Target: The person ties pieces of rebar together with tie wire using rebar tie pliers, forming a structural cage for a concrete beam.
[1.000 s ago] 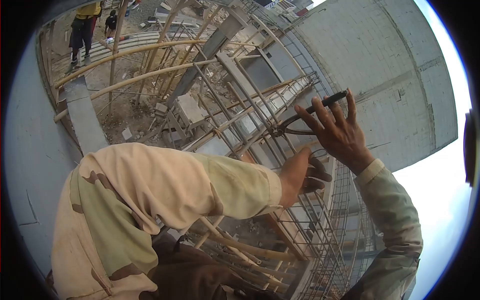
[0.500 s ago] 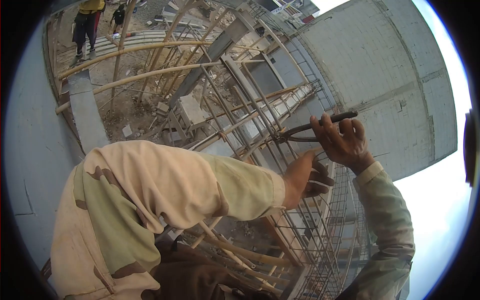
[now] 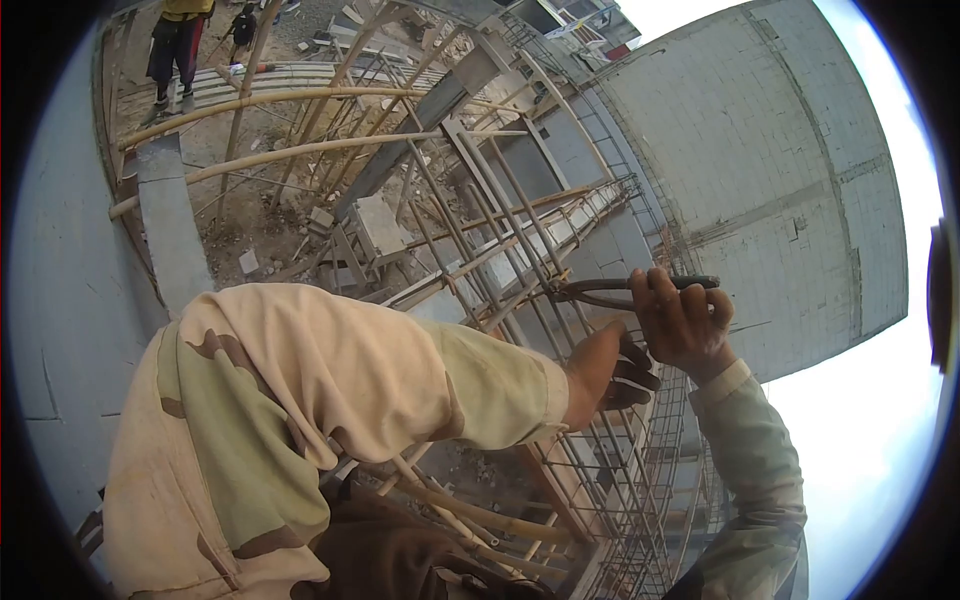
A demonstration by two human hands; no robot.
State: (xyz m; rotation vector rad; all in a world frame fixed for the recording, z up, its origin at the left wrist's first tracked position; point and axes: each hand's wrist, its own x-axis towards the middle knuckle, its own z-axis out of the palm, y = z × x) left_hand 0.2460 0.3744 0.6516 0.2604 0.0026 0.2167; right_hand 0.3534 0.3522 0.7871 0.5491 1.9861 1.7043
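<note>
My right hand (image 3: 682, 322) grips the two dark handles of a pair of pincers (image 3: 596, 291), whose jaws bite at a crossing of bars in the rebar cage (image 3: 520, 230). My left hand (image 3: 608, 368), in a camouflage sleeve, is curled around a rebar of the same cage just below the pincers, and its fingers look dark. The cage runs down and away beneath both hands.
Bamboo scaffold poles (image 3: 290, 150) cross behind the cage. A grey block wall (image 3: 760, 140) rises at the right, and another concrete wall (image 3: 60, 300) stands at the left. Far below, two people (image 3: 180, 40) stand on dirt ground among rubble.
My right hand has closed its fingers onto the pincer handles and dropped lower, tilting the handles from slanting upward to nearly level. The left hand has stayed on the bar.
</note>
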